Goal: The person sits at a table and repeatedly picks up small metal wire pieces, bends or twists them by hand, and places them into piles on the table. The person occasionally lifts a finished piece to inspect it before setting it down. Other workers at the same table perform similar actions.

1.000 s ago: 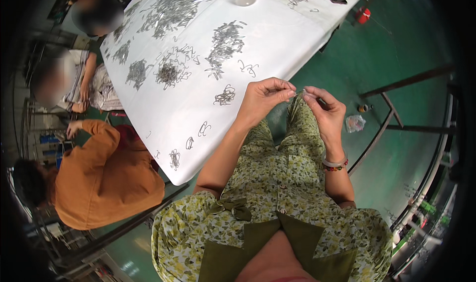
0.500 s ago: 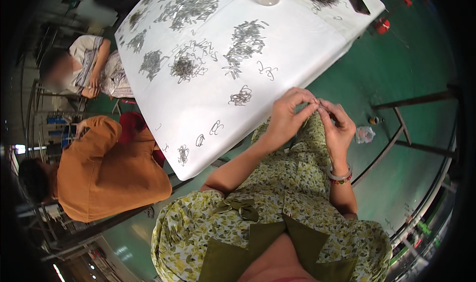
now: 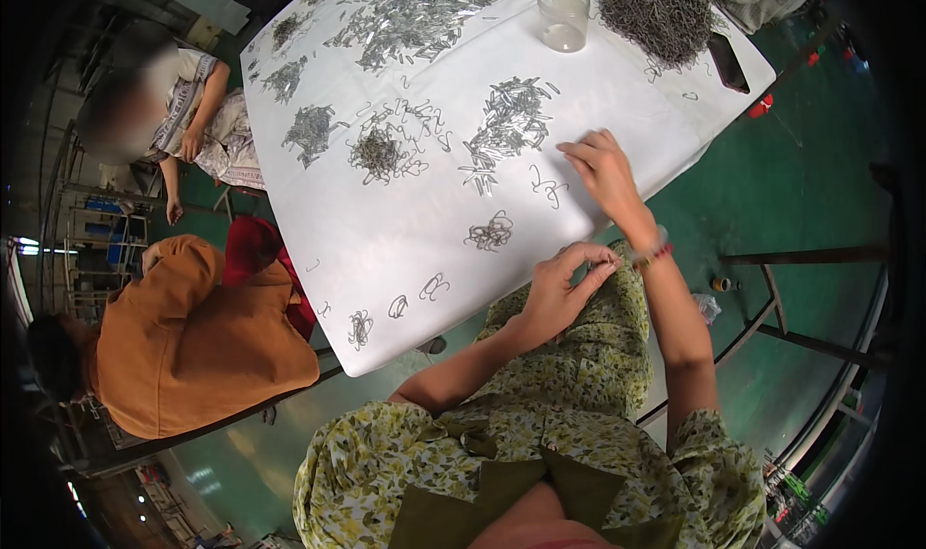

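My left hand [image 3: 564,293] hovers over my lap by the table's near edge, thumb and forefinger pinched; whatever is between them is too small to make out. Over the white tabletop, my right hand [image 3: 603,175] reaches forward with fingers stretched and parted, and nothing shows in them. Closest to it lie a few loose bent wire hooks [image 3: 550,187] and a heap of short, shiny flat metal pieces [image 3: 511,120]. Nearer me sits a tangled cluster of wire hooks [image 3: 490,231]. Smaller hook groups [image 3: 360,329] lie toward the near left corner.
The white-covered table [image 3: 405,250] also bears a darker hook pile [image 3: 381,153], a big spread of metal pieces [image 3: 415,18], a clear plastic cup [image 3: 563,18], a large dark heap [image 3: 661,18] and a black phone [image 3: 728,64]. Two people sit along the left side.
My hands have parted. The right moved forward and up over the table from beside the left; the left stays pinched near my lap. The view has shifted, showing more of the far table.
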`<state>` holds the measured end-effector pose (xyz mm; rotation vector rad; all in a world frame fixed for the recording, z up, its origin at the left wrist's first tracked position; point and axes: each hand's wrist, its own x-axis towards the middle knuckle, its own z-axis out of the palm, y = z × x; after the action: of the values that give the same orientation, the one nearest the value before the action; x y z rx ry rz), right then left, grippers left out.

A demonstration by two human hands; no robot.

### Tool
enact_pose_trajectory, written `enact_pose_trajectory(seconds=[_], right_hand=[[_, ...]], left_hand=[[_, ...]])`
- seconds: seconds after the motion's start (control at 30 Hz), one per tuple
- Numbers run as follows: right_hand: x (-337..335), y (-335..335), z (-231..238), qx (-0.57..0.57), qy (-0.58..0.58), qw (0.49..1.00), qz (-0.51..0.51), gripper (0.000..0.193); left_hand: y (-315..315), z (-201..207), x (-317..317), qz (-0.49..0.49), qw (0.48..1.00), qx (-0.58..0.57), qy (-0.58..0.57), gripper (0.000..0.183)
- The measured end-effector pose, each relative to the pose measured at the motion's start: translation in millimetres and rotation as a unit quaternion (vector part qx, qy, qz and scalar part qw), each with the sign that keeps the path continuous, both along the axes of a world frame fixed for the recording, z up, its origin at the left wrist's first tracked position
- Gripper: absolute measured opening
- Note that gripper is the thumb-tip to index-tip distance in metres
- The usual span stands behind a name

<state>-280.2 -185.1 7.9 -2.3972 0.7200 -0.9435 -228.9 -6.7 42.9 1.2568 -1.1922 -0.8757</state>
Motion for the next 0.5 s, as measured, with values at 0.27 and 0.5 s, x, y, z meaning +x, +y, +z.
enact_pose_trajectory(seconds=[0.27, 0.5], right_hand=[[51, -31, -23, -0.226, 0.163, 0.956, 0.091, 0.012], [-2, 26, 20, 0.226, -0.084, 0.970, -0.032, 0.012]], left_hand=[[14, -3, 12, 0.011, 1.000, -0.013, -0.012, 0.011], [15, -10, 14, 0.013, 0.999, -0.044, -0.021, 0.010]])
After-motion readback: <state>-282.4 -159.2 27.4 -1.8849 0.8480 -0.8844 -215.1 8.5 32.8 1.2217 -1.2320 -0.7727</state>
